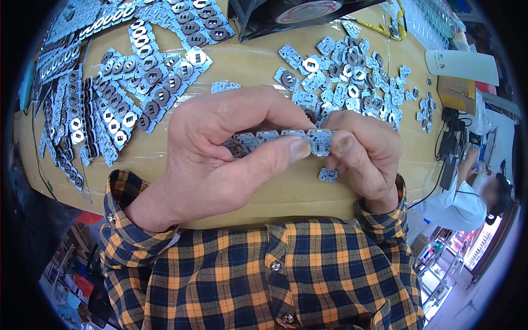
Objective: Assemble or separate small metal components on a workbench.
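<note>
Head view: we pinch a strip of small, flat boards (275, 138) between both hands, left hand (220, 154) and right hand (366, 157), above the tan tabletop (247, 66).

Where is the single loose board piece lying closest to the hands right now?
In the head view, the single loose board piece lies on the table just below the strip of boards and beside the right hand, on its left.

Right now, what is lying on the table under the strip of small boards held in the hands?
One single small board lies on the table below the strip. Anything beneath the hands themselves is covered.
</note>
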